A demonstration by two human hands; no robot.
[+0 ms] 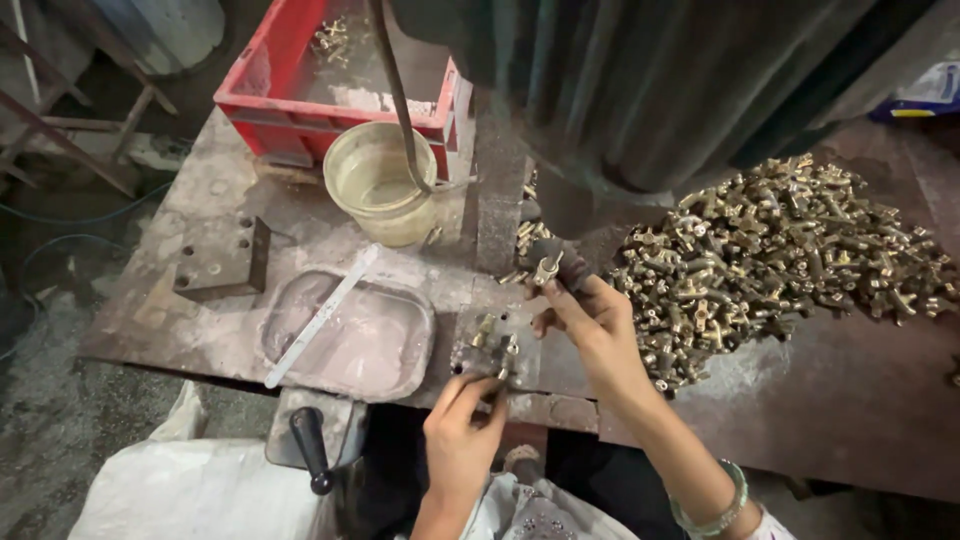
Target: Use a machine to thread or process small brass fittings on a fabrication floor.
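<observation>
Right hand pinches a brass fitting at fingertips, raised under the dark machine; left hand grips fixture with fittings on the metal table, brass heap to the right.

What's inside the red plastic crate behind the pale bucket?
The red plastic crate holds a few brass fittings at its far end and pale residue; the machine body hides its right side.

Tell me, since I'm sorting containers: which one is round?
The cream bucket is round, standing in front of the red crate. The crate and the shallow grey tray are both rectangular.
</observation>
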